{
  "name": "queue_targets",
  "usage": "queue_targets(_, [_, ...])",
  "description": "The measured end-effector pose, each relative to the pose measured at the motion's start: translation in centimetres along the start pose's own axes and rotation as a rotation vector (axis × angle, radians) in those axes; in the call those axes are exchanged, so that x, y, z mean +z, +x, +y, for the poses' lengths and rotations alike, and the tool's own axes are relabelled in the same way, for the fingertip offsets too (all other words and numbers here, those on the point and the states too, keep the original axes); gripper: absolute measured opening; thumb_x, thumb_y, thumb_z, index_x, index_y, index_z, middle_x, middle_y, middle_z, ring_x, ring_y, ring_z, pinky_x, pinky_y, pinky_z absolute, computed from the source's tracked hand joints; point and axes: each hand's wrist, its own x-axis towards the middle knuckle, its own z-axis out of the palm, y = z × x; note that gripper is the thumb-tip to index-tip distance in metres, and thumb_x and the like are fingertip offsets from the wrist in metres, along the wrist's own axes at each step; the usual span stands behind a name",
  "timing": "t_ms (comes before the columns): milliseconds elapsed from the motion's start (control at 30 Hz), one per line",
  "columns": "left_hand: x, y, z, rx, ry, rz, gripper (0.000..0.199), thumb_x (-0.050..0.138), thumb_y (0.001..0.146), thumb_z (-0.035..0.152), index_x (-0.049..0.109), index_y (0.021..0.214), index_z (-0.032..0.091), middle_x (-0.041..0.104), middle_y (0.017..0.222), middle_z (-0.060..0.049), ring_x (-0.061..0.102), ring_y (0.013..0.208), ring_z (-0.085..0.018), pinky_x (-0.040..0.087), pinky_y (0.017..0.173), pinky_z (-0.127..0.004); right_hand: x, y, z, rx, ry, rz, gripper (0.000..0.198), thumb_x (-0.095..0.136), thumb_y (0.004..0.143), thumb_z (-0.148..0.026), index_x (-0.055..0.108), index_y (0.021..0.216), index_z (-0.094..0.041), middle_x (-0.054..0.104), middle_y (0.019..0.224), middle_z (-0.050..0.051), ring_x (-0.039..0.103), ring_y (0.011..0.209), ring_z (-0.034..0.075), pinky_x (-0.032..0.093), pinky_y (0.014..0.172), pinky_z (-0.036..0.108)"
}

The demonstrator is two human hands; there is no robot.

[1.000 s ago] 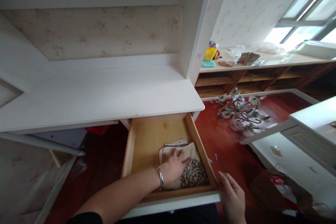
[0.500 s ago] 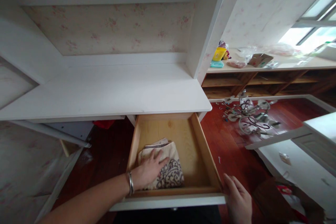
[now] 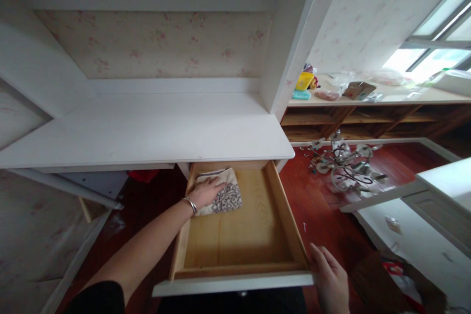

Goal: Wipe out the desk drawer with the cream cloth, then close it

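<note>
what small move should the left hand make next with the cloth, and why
I'd probably slide the cloth rightward along the back of the drawer: the left hand rests on it at the rear left, the wooden bottom lies exposed to its right, and the right hand is at the front right corner, away from that path.

Room from above over the drawer's (image 3: 243,243) front and right side. Left hand (image 3: 206,193) on cloth (image 3: 228,200) blocks back-left; desktop (image 3: 176,132) overhangs rear; right hand (image 3: 329,274) at front-right corner.
</note>
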Motion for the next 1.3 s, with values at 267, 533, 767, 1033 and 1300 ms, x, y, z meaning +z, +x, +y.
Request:
queue_targets(267, [-1.6,-5.7,2.9,-0.018,-0.037,0.124,0.05,0.037,0.09,0.012,0.05,0.137,0.025,0.054,0.137,-0.009,0.057,0.116,-0.022,0.047,0.098,-0.035,-1.1,2.2,-1.1,-0.035,-0.403,-0.304,0.054,0.063,0.069,-0.07,0.055,0.056,-0.019,0.046,0.054,-0.003,0.042,0.054,0.012,0.034,0.049,0.023])
queue_targets(533, [-0.7,-16.6,8.6,-0.039,-0.409,0.139,0.035,0.036,0.098,0.034,0.061,0.122,0.033,0.066,0.123,0.001,0.063,0.108,-0.014,0.049,0.095,-0.027,8.5,1.6,-7.7,-0.509,-0.641,-0.776,0.027,0.048,0.092,-0.043,0.064,0.085,-0.022,0.064,0.076,0.0,0.057,0.069,0.017,0.043,0.066,0.027])
queue_targets(767, [2.2,-17.7,10.6,-0.248,-0.433,0.177,0.037,0.031,0.098,0.034,0.065,0.113,0.036,0.071,0.111,0.001,0.067,0.098,-0.017,0.052,0.086,-0.03,21.6,1.8,-3.0,-1.136,-1.098,-1.003,0.056,0.06,0.08,-0.025,0.05,0.134,-0.02,0.046,0.142,0.014,0.04,0.13,0.032,0.034,0.106,0.049])
queue_targets(1033, [3.1,-17.6,10.3,-0.207,-0.351,0.228,0.038,0.027,0.098,0.035,0.063,0.108,0.034,0.072,0.101,-0.004,0.068,0.09,-0.019,0.054,0.075,-0.034,25.7,5.4,1.4,-1.416,-1.315,-0.999,0.06,0.052,0.089,-0.017,0.038,0.146,-0.022,0.043,0.149,0.015,0.039,0.132,0.033,0.033,0.103,0.059])
queue_targets(1300, [4.3,-17.4,10.1,-0.084,-0.271,0.453,0.025,0.039,0.094,0.024,0.062,0.101,0.029,0.071,0.087,-0.002,0.067,0.076,-0.016,0.051,0.063,-0.029,25.1,7.4,-4.6,-2.037,-0.992,-1.33,0.031,0.041,0.098,-0.014,0.068,0.111,-0.021,0.072,0.101,0.006,0.057,0.109,0.019,0.034,0.107,0.043])
